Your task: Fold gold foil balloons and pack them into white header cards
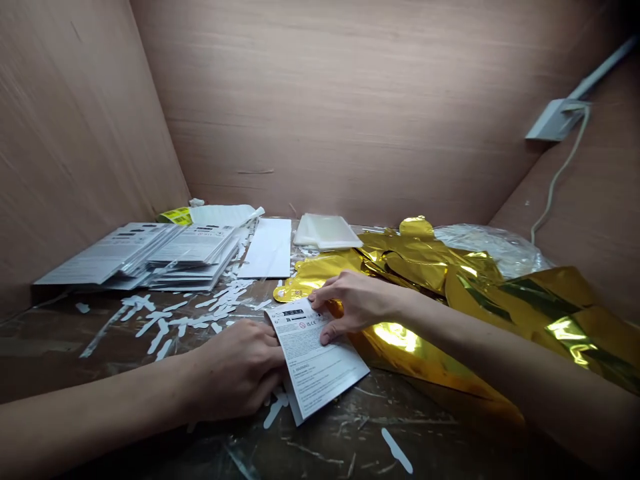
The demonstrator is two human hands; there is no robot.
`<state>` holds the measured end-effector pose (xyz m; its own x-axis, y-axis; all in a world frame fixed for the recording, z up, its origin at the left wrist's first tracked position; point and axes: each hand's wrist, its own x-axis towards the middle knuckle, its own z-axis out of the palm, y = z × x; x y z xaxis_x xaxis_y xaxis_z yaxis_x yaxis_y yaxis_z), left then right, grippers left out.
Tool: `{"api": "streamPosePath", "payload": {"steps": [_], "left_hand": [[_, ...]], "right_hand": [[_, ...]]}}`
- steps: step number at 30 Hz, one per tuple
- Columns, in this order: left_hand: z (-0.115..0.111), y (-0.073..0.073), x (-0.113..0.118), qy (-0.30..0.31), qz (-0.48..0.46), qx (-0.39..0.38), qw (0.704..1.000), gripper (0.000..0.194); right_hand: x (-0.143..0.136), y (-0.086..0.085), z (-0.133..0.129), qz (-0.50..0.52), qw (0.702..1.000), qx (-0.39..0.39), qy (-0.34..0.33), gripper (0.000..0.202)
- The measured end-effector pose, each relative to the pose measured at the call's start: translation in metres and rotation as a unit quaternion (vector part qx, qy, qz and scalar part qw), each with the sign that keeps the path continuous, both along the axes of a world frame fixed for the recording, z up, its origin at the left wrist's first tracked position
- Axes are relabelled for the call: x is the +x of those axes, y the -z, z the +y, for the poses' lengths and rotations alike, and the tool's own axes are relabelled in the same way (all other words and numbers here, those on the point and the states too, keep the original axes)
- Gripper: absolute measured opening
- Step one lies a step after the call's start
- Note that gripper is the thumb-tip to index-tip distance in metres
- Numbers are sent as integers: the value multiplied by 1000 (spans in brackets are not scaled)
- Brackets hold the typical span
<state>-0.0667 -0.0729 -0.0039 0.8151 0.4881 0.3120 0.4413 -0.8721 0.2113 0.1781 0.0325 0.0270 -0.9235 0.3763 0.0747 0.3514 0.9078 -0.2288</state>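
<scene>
A folded white printed card (pixel 320 367) is tilted above the table at the centre, its text side up. My left hand (pixel 240 367) is at the card's left edge, fingers curled and partly inside the fold. My right hand (pixel 350 303) grips the card's upper right edge, with the thumb on the printed face and the other fingers at the edge. Beneath and behind my right hand spreads shiny gold foil (pixel 425 263), one piece of it reaching close to the card's top.
Stacks of printed cards (pixel 195 243) lie at the left. Behind are a blank white sheet (pixel 267 247) and clear plastic sleeves (pixel 327 231). White paper scraps (pixel 160 327) litter the table. Clear plastic (pixel 493 247) lies back right, below a wall socket box (pixel 557 120) with a cable.
</scene>
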Motion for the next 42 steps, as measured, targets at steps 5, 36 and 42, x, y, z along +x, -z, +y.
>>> {"api": "streamPosePath", "payload": {"steps": [5,36,42], "left_hand": [[-16,-24,-11,28,64,8,998,16],[81,-26,-17,-140,-479,-380,779,50],[68,-26,-16,-35,-436,-316,842,79]], "right_hand": [[-8,1,-5,-26,999,10,30,65],[15,24,-17,461,770,-388,209,40],[17,26,-13,490,744,-399,214,34]]}}
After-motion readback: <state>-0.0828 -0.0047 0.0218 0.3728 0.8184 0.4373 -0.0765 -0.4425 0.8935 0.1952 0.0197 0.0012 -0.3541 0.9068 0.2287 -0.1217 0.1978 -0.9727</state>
